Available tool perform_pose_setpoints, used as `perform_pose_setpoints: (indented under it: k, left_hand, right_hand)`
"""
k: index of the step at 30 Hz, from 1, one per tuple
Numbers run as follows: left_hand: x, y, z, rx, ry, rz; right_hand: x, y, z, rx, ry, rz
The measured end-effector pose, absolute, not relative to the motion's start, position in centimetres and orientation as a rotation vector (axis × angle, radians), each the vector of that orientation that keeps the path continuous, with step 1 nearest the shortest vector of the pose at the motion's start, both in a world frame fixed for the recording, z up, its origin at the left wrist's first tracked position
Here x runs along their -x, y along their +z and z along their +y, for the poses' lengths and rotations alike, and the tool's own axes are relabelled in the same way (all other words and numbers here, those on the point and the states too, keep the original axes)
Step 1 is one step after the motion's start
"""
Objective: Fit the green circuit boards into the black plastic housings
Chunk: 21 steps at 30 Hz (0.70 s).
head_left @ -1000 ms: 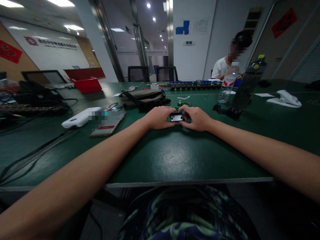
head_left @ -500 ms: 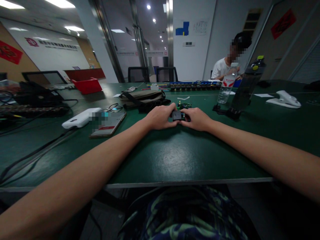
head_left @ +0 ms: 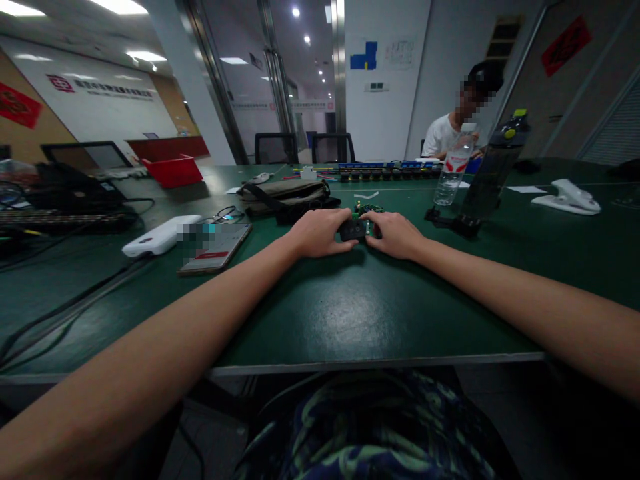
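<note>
Above the green table, my left hand (head_left: 323, 233) is closed around a small black block-shaped part (head_left: 353, 231), thumb below and fingers over the top. The part shows small round marks on the side facing me. A green circuit board (head_left: 369, 209) with small components sits just behind and right of it. My right hand (head_left: 395, 235) is closed at the board's right side, fingertips curled at its near edge. Both hands cover much of the board, and I cannot tell whether the black part is fixed to it.
A dark pouch (head_left: 287, 199) lies beyond my left hand. Further left are a phone (head_left: 220, 253) and a white device (head_left: 160, 237) with cables. A clear water bottle (head_left: 450, 177) and a dark bottle (head_left: 493, 173) stand right. Across the table (head_left: 345, 320) a person (head_left: 443, 137) sits.
The black part has tilted, so a different side faces me. My right thumb has drawn slightly right, away from my left thumb.
</note>
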<state>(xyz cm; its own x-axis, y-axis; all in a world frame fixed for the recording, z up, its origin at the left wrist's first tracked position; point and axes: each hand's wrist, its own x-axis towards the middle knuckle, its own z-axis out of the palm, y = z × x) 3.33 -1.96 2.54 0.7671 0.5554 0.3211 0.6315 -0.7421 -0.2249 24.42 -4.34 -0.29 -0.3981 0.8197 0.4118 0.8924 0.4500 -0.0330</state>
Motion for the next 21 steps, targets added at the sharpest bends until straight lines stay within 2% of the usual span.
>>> perform_pose_setpoints:
  k: [21]
  left_hand:
    - [-3.37,2.73,-2.07,2.610,-0.248,-0.994]
  right_hand:
    - [-25.07,-0.56,-3.68,1.538,-0.332,-2.309]
